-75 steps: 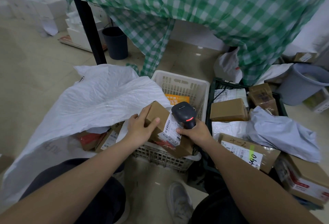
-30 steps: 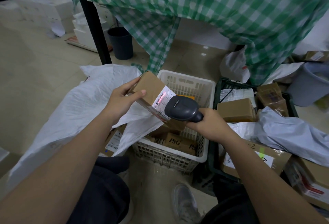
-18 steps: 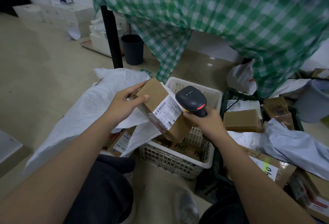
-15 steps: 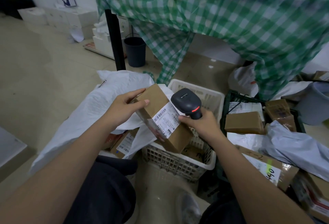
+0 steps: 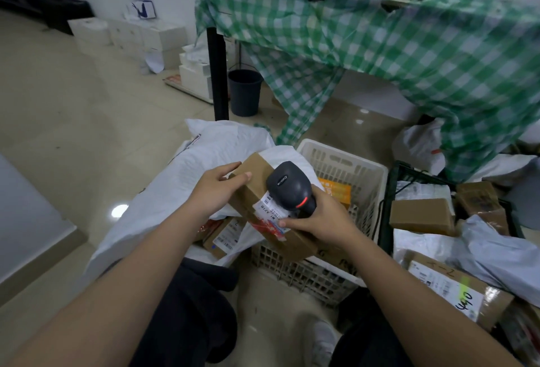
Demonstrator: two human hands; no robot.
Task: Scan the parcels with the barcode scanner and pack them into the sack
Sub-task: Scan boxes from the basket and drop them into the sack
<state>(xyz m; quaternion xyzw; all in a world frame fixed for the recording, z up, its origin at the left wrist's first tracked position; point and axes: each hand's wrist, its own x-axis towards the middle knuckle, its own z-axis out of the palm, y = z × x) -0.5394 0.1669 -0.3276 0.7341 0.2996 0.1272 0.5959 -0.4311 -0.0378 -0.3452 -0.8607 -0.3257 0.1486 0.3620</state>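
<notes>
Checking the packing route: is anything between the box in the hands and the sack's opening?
Nothing solid blocks it. The brown box sits just right of the white sack, whose mouth shows parcels inside. The sack's upper layer droops over part of the opening below the left hand.

Two hands: the left hand (image 5: 214, 193) and the right hand (image 5: 323, 220). Between them is one scanner (image 5: 289, 187) and one held box (image 5: 257, 191). Under the left hand is one white sack (image 5: 181, 179). Beyond the right hand is one white basket (image 5: 344, 162); to its right, one dark crate (image 5: 388, 206). Far ahead stands one black bin (image 5: 245, 90).
</notes>
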